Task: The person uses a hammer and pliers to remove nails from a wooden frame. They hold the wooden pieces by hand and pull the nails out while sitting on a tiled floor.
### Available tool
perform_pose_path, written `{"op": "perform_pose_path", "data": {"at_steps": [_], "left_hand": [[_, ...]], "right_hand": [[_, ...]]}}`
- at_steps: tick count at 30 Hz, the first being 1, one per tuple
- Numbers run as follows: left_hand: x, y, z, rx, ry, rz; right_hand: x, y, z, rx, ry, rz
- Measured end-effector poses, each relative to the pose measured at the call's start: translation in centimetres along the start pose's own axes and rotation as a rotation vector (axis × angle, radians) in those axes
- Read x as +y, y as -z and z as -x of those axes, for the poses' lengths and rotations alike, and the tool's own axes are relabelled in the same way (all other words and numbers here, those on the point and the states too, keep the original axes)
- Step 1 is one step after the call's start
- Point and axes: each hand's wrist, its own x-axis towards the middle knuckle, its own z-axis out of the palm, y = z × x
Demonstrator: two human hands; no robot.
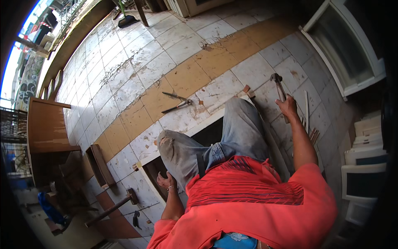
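My right hand [287,106] grips the handle of a hammer [280,89], its dark head raised over the floor to the right of my knee. My left hand [166,181], fingers apart and holding nothing, is beside my left thigh at the edge of a white wooden frame [148,179]. The frame lies on the floor under my bent legs, which hide much of it. Metal pincers [177,103] with their long handles spread lie beyond my knees. A wooden-handled mallet [108,210] and a small black tool [136,219] lie to the left.
Scattered debris covers the tiled floor [143,66]. Thin wood strips [306,112] lie on the right, near a leaning glazed white frame [344,41] and several stacked white frames [364,169]. At left are a wooden box frame [99,166] and a brown wooden cabinet [47,124]; a broom [127,20] is far off.
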Motion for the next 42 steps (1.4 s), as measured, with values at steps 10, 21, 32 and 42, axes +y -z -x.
{"op": "perform_pose_path", "data": {"at_steps": [10,21,32,42], "left_hand": [[-6.2,3.2,-1.1,-0.525,0.457,0.482],[26.7,1.9,-20.8,-0.525,-0.206,0.252],[43.8,-16.2,-4.1,-1.338,-0.669,-0.013],[42.1,-22.3,0.5,-0.971,-1.268,-0.378]], "right_hand": [[28.9,-3.7,15.3,0.032,-0.588,0.033],[36.5,-5.6,36.7,0.115,-1.140,0.059],[29.4,-6.6,42.8,0.280,-1.174,-0.035],[21.9,0.7,47.4,0.451,-1.108,0.120]]}}
